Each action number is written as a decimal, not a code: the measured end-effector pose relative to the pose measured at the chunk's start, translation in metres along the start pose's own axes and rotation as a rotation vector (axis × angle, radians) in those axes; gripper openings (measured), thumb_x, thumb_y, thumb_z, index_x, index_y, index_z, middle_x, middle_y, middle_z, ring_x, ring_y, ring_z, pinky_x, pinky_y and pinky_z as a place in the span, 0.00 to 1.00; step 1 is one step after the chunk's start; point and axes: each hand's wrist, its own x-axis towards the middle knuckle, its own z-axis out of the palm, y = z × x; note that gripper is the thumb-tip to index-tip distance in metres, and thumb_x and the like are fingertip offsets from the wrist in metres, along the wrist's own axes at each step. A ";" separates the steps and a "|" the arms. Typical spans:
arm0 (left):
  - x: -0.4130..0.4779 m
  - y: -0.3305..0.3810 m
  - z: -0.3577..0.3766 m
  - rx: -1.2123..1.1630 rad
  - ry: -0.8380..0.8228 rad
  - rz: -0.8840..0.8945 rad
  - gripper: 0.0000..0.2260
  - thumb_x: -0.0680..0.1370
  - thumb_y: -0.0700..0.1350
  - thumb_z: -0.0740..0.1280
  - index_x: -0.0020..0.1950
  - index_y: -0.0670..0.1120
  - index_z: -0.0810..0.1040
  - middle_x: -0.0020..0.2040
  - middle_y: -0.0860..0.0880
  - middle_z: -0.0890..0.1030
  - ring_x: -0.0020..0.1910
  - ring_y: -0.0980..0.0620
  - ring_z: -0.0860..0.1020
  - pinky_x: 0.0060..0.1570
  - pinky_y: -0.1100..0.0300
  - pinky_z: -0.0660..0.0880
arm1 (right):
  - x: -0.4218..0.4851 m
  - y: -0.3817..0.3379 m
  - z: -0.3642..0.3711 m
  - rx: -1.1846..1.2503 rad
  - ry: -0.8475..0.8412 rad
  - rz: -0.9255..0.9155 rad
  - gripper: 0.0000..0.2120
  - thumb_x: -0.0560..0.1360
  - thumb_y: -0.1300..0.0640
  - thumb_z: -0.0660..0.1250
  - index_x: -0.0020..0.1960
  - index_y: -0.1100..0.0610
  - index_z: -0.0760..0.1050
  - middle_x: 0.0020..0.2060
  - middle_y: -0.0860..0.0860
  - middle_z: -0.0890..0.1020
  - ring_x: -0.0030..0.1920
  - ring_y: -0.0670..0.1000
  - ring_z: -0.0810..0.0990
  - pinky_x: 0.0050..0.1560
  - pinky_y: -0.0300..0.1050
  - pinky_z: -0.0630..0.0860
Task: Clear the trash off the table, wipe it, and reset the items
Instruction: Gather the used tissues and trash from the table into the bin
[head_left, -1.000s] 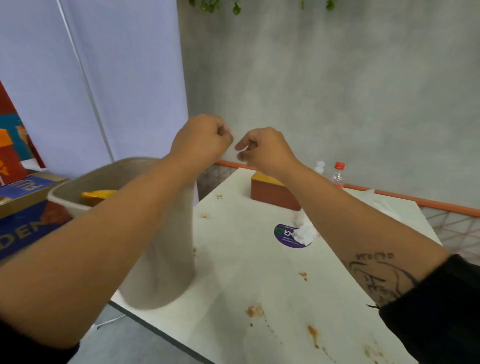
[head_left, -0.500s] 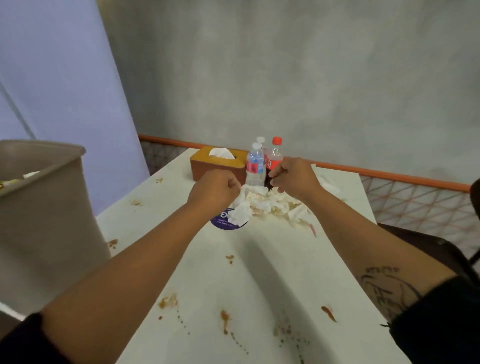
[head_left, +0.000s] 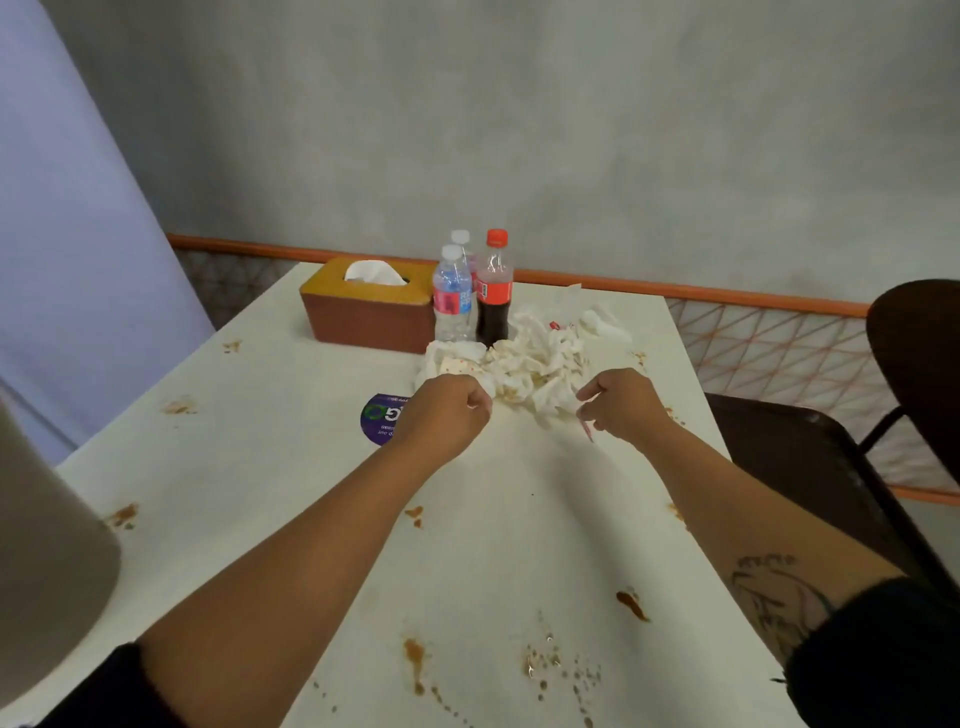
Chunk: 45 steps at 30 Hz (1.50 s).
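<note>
Fingers (head_left: 479, 402) curled on left hand (head_left: 448, 415), parted on right hand (head_left: 621, 408); tissues (head_left: 524, 366) just beyond.

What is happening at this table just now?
A person is clearing a dirty table. Both hands are at a pile of crumpled napkins near the bottles and tissue box: the left hand is a fist at its edge, the right hand loosely curled. Neither clearly grips anything. Brown stains are not yet wiped.
</note>
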 end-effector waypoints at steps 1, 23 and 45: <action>0.003 -0.001 0.004 -0.012 -0.013 0.005 0.06 0.77 0.45 0.64 0.46 0.49 0.80 0.52 0.51 0.82 0.52 0.50 0.79 0.50 0.56 0.76 | 0.002 0.004 0.002 -0.013 0.006 0.015 0.12 0.70 0.64 0.71 0.53 0.60 0.78 0.33 0.48 0.76 0.34 0.49 0.76 0.34 0.39 0.71; 0.051 -0.014 0.051 -0.066 -0.079 0.029 0.10 0.77 0.46 0.65 0.57 0.46 0.78 0.60 0.48 0.76 0.56 0.50 0.76 0.53 0.59 0.71 | 0.052 0.009 0.050 -0.499 0.040 -0.139 0.13 0.77 0.60 0.60 0.62 0.54 0.72 0.58 0.54 0.73 0.58 0.55 0.73 0.52 0.46 0.72; 0.039 -0.010 0.060 -0.355 -0.010 -0.150 0.12 0.77 0.44 0.66 0.59 0.43 0.77 0.59 0.48 0.78 0.59 0.52 0.75 0.52 0.64 0.67 | 0.044 0.012 0.051 -0.311 0.076 -0.103 0.27 0.71 0.47 0.71 0.67 0.48 0.68 0.59 0.52 0.74 0.61 0.55 0.72 0.54 0.49 0.73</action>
